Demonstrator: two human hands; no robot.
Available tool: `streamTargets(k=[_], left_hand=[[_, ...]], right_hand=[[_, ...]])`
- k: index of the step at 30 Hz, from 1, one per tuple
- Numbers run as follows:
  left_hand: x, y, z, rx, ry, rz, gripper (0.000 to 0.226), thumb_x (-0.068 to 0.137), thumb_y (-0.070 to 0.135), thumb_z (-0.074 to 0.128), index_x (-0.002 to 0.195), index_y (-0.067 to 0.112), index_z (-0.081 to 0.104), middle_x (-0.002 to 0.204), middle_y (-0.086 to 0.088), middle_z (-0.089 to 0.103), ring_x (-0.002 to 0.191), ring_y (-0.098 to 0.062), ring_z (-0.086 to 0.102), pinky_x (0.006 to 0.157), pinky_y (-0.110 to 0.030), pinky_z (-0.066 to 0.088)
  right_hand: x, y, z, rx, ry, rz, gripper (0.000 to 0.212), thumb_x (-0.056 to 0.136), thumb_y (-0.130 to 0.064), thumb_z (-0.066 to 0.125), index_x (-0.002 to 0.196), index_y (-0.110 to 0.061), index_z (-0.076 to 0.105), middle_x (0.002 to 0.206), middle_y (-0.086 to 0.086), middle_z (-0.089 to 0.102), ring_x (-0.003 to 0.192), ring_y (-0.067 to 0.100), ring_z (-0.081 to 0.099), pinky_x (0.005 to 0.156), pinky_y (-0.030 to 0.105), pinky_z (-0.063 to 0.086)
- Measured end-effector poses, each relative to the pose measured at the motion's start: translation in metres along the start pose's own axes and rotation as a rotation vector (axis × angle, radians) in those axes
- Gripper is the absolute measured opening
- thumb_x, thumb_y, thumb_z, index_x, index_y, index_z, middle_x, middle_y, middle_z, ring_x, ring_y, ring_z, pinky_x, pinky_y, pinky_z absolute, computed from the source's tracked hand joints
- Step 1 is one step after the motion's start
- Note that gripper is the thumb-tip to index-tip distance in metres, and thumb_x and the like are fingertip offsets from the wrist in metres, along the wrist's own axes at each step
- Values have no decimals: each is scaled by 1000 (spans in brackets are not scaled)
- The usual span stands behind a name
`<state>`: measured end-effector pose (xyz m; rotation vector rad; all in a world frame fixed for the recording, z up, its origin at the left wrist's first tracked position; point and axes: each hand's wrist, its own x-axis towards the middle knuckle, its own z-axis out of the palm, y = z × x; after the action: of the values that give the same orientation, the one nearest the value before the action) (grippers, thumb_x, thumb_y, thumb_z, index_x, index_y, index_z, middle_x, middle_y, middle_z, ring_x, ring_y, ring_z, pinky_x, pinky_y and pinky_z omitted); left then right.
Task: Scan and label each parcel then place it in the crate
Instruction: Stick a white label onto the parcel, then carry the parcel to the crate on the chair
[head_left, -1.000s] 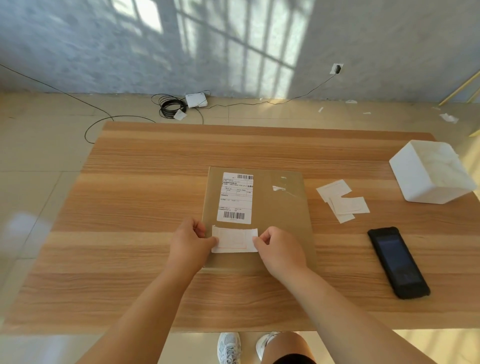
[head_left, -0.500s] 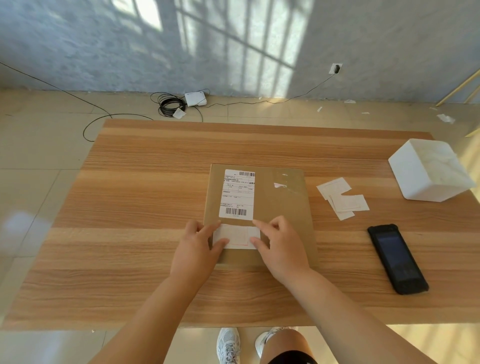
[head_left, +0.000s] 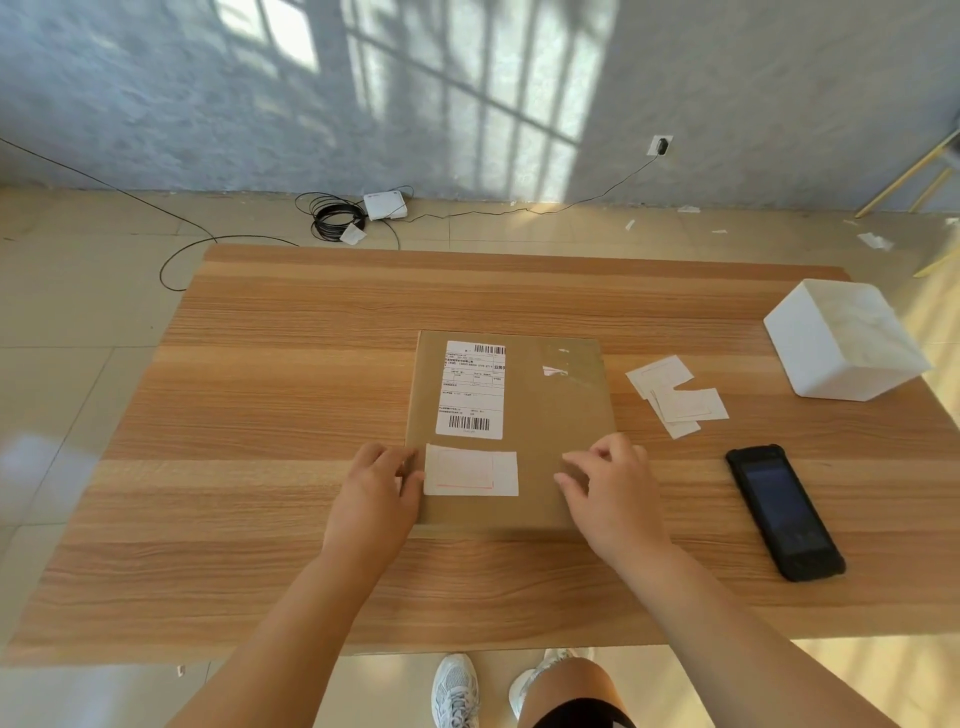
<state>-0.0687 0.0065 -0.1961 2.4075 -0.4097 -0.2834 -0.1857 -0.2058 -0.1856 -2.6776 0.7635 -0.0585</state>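
While hands (head_left: 493, 493) flank parcel (head_left: 550, 415), scanner (head_left: 784, 512) right, spare labels (head_left: 675, 395) beside.

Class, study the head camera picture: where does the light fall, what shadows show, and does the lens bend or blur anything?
In the head view, sunlight throws a window-grid pattern on the grey wall; the white foam box is brightly lit; the left hand and right hand cast soft shadows near the brown cardboard parcel; the wooden table edges bow from wide-angle distortion; the shipping label's small print is unreadable.
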Motion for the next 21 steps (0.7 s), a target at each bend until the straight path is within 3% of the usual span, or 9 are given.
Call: streamTargets(k=[4, 6, 8, 12, 17, 21], left_hand=[[6, 0, -2, -63, 16, -134, 46, 89, 38, 57, 130, 20, 48, 120, -2, 50, 100, -18, 54, 83, -36, 49], [11, 1, -1, -115, -67, -275, 58, 89, 46, 53, 139, 19, 38, 129, -4, 49, 112, -22, 52, 92, -41, 47], [13, 4, 1, -162, -171, -342, 58, 90, 48, 50, 139, 18, 39, 129, -4, 54, 111, -24, 55, 92, -40, 47], [1, 14, 2, -203, -224, -315, 36, 93, 37, 52, 124, 19, 54, 110, 0, 65, 92, -18, 61, 80, -34, 51], [-24, 32, -6, -252, -111, -309, 35, 91, 43, 52, 119, 22, 58, 103, 3, 66, 88, -15, 63, 75, -33, 52], [-50, 41, -23, -286, 7, -352, 34, 91, 46, 49, 114, 24, 59, 99, 6, 67, 84, -12, 63, 73, -34, 53]], right_hand=[[6, 14, -13, 114, 1, 274, 56, 92, -42, 56, 141, -18, 42, 130, 3, 45, 122, 23, 38, 102, 35, 34], [9, 18, -17, 177, -75, 380, 70, 92, -45, 56, 148, -13, 29, 145, 8, 38, 134, 27, 33, 109, 39, 30], [11, 24, -16, 318, -190, 480, 76, 92, -46, 56, 150, -11, 23, 150, 8, 35, 136, 28, 36, 106, 40, 34], [12, 40, -9, 445, -329, 517, 63, 93, -49, 51, 142, -11, 41, 136, 6, 53, 119, 27, 54, 97, 40, 46], [13, 47, -24, 517, -284, 414, 42, 94, -45, 53, 120, -13, 60, 104, -2, 65, 90, 18, 62, 70, 32, 48], [17, 32, -48, 444, -291, 293, 42, 93, -51, 49, 111, -16, 62, 94, -3, 66, 81, 18, 63, 60, 32, 47]])
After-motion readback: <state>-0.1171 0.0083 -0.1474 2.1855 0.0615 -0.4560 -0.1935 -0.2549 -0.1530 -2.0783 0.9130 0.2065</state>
